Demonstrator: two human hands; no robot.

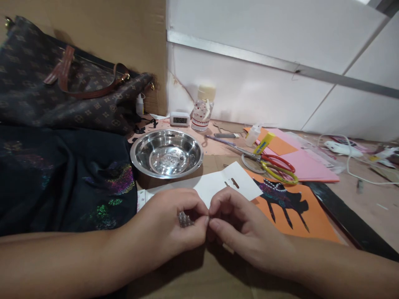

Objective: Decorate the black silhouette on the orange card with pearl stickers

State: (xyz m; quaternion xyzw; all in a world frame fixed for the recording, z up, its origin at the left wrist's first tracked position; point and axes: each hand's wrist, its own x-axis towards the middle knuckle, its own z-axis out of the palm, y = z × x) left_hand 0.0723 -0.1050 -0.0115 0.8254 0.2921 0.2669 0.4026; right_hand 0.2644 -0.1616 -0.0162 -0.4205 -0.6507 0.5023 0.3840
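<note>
My left hand [174, 220] and my right hand [240, 224] meet fingertip to fingertip above the work surface, both closed in a pinch. Inside the curl of my left hand shows a small grey, shiny, bead-textured piece [185, 219]. Whatever the touching fingertips pinch is too small to make out. Behind my hands lies a white card [212, 185] with punched slots. To the right, an orange sheet [321, 226] bears a dark glittery cutout [282, 199] with a short row of white beads along its top.
Beyond my hands stand a steel bowl [166, 172], a small digital clock [180, 119] and a jar [203, 108]. Scissors [279, 166], a glue stick [264, 143] and pink paper [314, 162] lie right. Dark glittery fabric [62, 182] and a brown handbag [93, 104] occupy the left.
</note>
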